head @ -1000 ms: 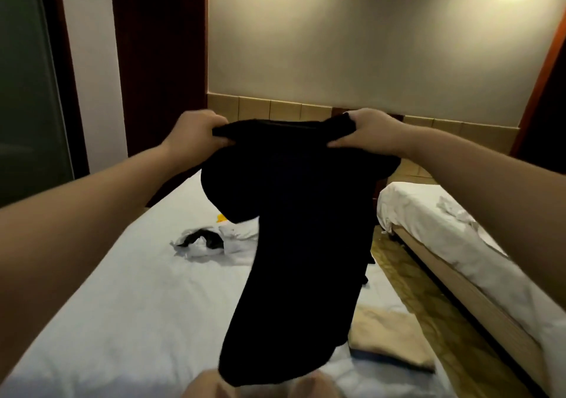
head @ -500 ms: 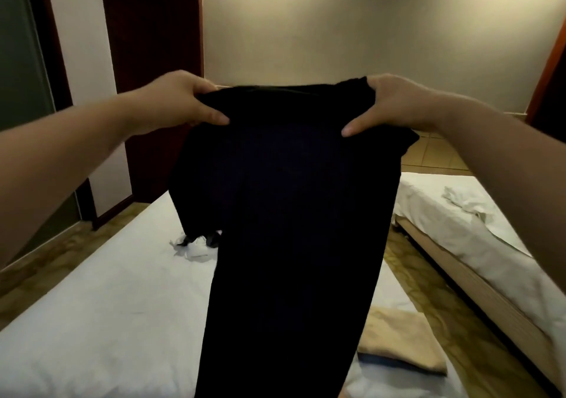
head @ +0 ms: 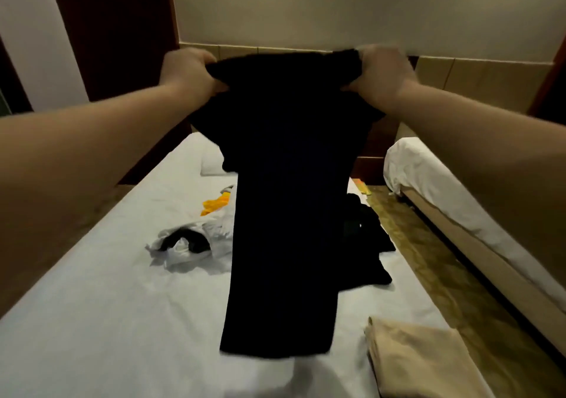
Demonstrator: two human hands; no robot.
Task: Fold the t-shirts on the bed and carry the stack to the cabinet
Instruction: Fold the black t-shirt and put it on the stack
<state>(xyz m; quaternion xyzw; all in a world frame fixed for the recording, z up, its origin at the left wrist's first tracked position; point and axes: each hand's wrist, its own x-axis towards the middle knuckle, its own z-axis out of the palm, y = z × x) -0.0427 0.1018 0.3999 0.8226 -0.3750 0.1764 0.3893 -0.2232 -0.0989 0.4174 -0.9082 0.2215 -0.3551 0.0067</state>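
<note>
Both hands up at arm's length over the bed (head: 107, 321). Left hand (head: 190, 73) and right hand (head: 379, 73) each have fingers curled round a top corner of the black t-shirt (head: 284, 214), gripping it tight. The shirt hangs between them as a long narrow strip, sides folded in, and its bottom edge is down near the sheet; contact unclear. Behind it on the bed: a crumpled white garment (head: 190, 244) with a black patch, an orange piece (head: 214, 204) just beyond that, and a dark clothes pile (head: 367, 244) near the right edge. A folded beige item (head: 419, 361) sits at the near right corner. Second bed (head: 444, 189) to the right, across a strip of floor (head: 428, 260)
</note>
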